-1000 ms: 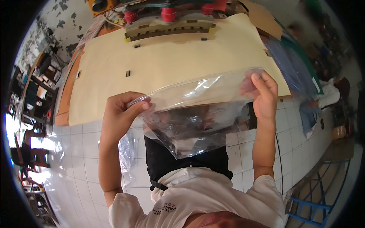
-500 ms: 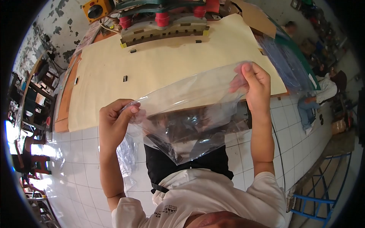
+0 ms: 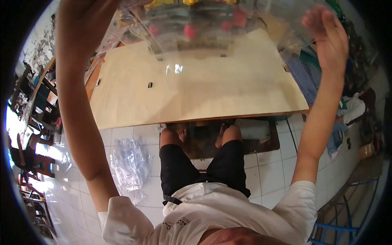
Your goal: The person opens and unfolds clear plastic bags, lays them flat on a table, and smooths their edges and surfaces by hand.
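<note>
A clear plastic sheet [image 3: 174, 69], blurred and showing a bright glare, is held up in front of me between both hands. My left hand [image 3: 87, 16] is large and close to the camera at the upper left, its fingertips partly cut off by the top edge; it grips the sheet's left side. At the upper right, my right hand [image 3: 328, 38] is closed on the other side of the sheet, smeared by motion. Beneath the sheet lies a table covered with a cream board [image 3: 196, 96].
Behind the table stands a machine with red cylinders [image 3: 190, 32], seen through the plastic. Clear plastic pieces [image 3: 131, 163] lie on the tiled floor at left. More plastic sheeting [image 3: 302, 73] hangs at the table's right. Another person [image 3: 353, 108] sits at far right.
Both hands have risen and moved forward and apart, lifting the plastic sheet from over my lap to above the table. My legs and the floor plastic now show plainly.
</note>
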{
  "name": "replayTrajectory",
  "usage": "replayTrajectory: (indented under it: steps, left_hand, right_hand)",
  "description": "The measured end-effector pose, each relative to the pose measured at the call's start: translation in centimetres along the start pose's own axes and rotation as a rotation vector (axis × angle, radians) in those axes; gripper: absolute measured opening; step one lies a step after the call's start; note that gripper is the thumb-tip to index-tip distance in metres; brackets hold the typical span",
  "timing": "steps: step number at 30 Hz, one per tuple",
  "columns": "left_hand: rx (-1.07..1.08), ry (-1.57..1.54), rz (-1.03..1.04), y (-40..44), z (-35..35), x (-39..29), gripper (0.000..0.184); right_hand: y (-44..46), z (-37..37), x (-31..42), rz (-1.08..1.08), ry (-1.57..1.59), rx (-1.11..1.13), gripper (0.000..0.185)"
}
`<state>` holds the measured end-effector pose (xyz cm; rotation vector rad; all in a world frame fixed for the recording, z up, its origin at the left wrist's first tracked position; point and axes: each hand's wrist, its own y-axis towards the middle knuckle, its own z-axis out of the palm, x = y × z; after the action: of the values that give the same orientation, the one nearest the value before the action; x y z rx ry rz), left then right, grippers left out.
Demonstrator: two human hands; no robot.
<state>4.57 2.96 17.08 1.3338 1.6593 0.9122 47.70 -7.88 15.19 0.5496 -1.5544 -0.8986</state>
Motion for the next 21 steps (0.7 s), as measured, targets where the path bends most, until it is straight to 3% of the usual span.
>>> replayTrajectory:
  steps: [2,3,5,6,7,9,12,15,17,19,20,21]
  left_hand:
    - [-0.119,0.467,0.148,-2.8,0.2,-3.7,0.020]
    - [-0.082,0.469,0.158,-4.8,0.9,-5.2,0.015]
    - [0.146,0.434,0.470,-7.5,2.1,-6.0,0.013]
    - [0.091,0.456,0.453,-10.6,4.3,-5.9,0.018]
    - [0.190,0.387,0.491,-12.7,5.3,-6.1,0.016]
    - [0.238,0.388,0.494,-18.2,8.8,-6.0,0.014]
    - [0.341,0.393,0.489,-23.3,12.4,-6.9,0.016]
    - [0.304,0.419,0.479,-24.4,15.3,-8.7,0.018]
    - [0.432,0.461,0.368,-23.5,16.8,-10.0,0.020]
    - [0.422,0.466,0.346,-22.9,19.2,-10.8,0.018]
    - [0.421,0.463,0.312,-22.6,20.2,-11.1,0.018]
    - [0.417,0.460,0.277,-22.3,21.3,-11.5,0.018]
  right_hand:
    - [-2.5,0.6,1.4,-0.129,-0.090,0.044,0.029]
    - [-4.1,0.8,1.7,-0.238,-0.186,0.091,0.030]
    - [-7.9,-1.0,0.6,-0.263,-0.223,0.323,0.018]
    - [-9.6,-1.2,0.3,-0.276,-0.352,0.412,0.012]
    - [-11.5,-1.2,0.0,-0.289,-0.481,0.497,0.009]
    - [-16.2,-1.0,-1.6,-0.099,-0.670,0.481,0.013]
    - [-20.8,-0.5,-5.0,-0.065,-0.823,0.426,0.019]
    - [-21.5,-0.9,-6.7,-0.077,-0.979,0.332,0.020]
    - [-21.1,-1.5,-7.6,-0.078,-1.054,0.317,0.019]
    - [-20.5,-1.7,-8.3,0.021,-1.200,0.259,0.017]
    - [-20.2,-2.4,-8.0,0.207,-1.241,0.360,0.022]
    - [-20.2,-2.4,-7.9,0.208,-1.246,0.360,0.022]
